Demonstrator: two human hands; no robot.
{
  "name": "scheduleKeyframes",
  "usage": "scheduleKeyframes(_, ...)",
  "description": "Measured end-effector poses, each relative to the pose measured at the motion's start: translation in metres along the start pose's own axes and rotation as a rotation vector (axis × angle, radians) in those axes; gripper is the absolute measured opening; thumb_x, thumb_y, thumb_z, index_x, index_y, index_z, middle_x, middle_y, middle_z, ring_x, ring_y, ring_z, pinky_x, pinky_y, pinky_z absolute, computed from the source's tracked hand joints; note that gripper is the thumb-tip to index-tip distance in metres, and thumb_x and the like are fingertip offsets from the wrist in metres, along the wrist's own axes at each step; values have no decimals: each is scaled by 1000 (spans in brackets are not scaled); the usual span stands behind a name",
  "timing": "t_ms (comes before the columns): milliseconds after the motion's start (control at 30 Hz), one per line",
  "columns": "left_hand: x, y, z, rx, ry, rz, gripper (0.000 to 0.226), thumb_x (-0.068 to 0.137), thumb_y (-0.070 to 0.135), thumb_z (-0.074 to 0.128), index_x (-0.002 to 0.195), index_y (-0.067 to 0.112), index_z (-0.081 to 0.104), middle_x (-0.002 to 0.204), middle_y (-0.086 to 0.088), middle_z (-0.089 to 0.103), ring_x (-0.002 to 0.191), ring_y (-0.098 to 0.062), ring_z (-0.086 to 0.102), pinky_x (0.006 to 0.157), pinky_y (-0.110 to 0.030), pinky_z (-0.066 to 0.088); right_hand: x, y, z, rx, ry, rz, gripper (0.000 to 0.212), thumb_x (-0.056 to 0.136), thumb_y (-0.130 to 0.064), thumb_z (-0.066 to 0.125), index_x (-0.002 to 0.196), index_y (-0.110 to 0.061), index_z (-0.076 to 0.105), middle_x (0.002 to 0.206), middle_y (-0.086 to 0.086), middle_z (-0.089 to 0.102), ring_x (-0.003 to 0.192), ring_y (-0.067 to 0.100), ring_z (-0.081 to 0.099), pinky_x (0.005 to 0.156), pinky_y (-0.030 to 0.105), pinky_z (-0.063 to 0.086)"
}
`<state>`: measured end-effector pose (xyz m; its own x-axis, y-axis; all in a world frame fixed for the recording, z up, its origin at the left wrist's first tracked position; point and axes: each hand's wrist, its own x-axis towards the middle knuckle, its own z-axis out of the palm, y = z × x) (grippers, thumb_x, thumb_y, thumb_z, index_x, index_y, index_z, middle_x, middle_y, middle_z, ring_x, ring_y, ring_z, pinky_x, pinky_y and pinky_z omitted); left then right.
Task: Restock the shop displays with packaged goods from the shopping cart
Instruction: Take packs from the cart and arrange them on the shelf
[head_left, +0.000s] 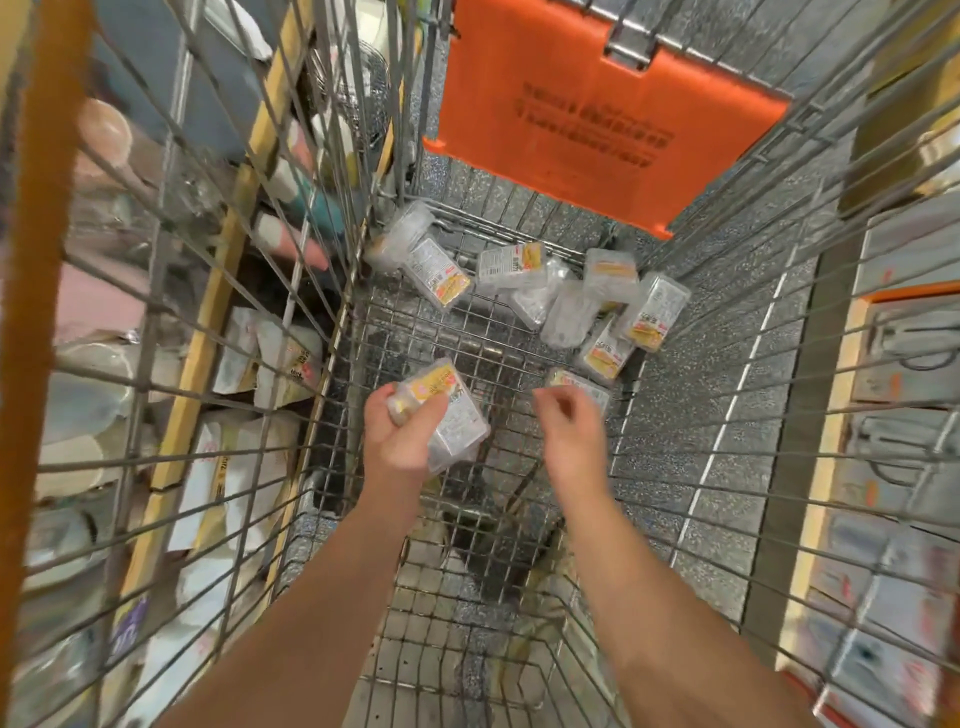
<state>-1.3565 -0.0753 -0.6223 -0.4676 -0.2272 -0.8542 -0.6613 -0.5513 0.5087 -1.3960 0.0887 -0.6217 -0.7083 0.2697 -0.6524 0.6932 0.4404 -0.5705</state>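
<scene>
Cart (332, 364): wire mesh basket, thin steel rods in a square grid, seen from above; speckled grey floor showing through the bottom.
Flap (587, 119): flat orange plastic panel with dark print, hinged at the far end of the cart.
Left hand (400, 431): over the near-middle of the cart floor, fingers curled round a clear plastic pack.
Held pack (447, 410): rectangular, transparent, rounded corners, yellow-orange label on top — tilted, clear of the mesh.
Right hand (571, 421): beside the left, apart from it, fingers loosely bent and released, grasping nothing.
Nearest loose pack (574, 387): same clear kind, lying on the mesh just beyond the right hand's fingers; contact cannot be told.
Loose packs (545, 291): a scattered heap of the same clear boxes along the far edge of the cart floor, from far-left corner to far-right corner — some label up, some on edge.
Left shelves (244, 364): wood-edged, holding pale paper-wrapped goods, blurred.
Right display (904, 364): grey packaged items, blurred.
</scene>
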Motion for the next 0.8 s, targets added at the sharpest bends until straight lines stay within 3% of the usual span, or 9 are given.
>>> scheduleKeyframes(67,4,1,2,41,-27,-15,51,90,12,68,133,20,42,113,-1,61,91,-15,65,51,-20,53,19,15,-8,-176,141,-13,48,88,-47,65,125,-18,58,125,1,57,119,20,53,105,43,43)
scheduleKeyframes(167,5,-1,0,71,-48,-13,64,82,18,77,133,19,40,113,-2,60,91,-16,67,57,-21,56,40,27,-15,-443,90,-19,77,79,-59,68,138,-15,47,136,6,49,131,26,41,112,48,34)
scheduleKeyframes(233,6,-2,-6,93,-34,-29,75,70,29,78,135,17,42,119,-8,62,96,-21,69,66,-31,60,53,33,-20,-528,70,-41,84,75,-63,68,141,-15,46,138,5,47,132,26,36,113,48,31)
scheduleKeyframes(367,8,-1,-17,84,35,-83,70,70,36,80,130,19,48,122,-10,63,103,-29,67,74,-45,59,64,37,-19,-629,74,-30,71,73,-63,71,130,-23,55,130,3,50,123,25,38,105,46,36)
scheduleKeyframes(467,7,2,-22,44,44,-108,96,56,46,85,139,17,45,127,-13,62,108,-33,66,87,-58,56,63,34,-14,-680,14,17,72,70,-64,75,122,-18,55,124,3,55,121,26,44,102,46,41)
scheduleKeyframes(500,7,2,-23,47,26,-105,95,56,46,85,137,15,48,126,-14,63,108,-34,67,86,-59,56,60,32,-13,-653,-26,41,72,71,-61,77,121,-15,53,122,5,57,118,27,49,99,45,44)
scheduleKeyframes(600,-4,5,-23,111,4,-83,52,79,28,80,122,17,53,116,-12,65,103,-32,68,86,-55,56,53,29,-11,-562,-90,62,63,75,-50,79,115,-14,47,116,7,62,105,29,59,88,42,49)
scheduleKeyframes(733,-15,10,-22,167,5,-82,54,87,21,73,132,15,42,118,-10,62,98,-28,68,68,-39,61,33,18,-6,-341,-65,85,65,77,-46,79,123,-12,47,118,5,61,101,25,60,87,40,51)
scheduleKeyframes(800,-28,19,-20,197,-16,-44,54,85,24,75,128,17,43,116,-11,63,96,-28,69,68,-40,61,15,7,-5,-206,-59,81,60,81,-44,77,123,-12,50,110,5,61,92,21,57,78,34,49)
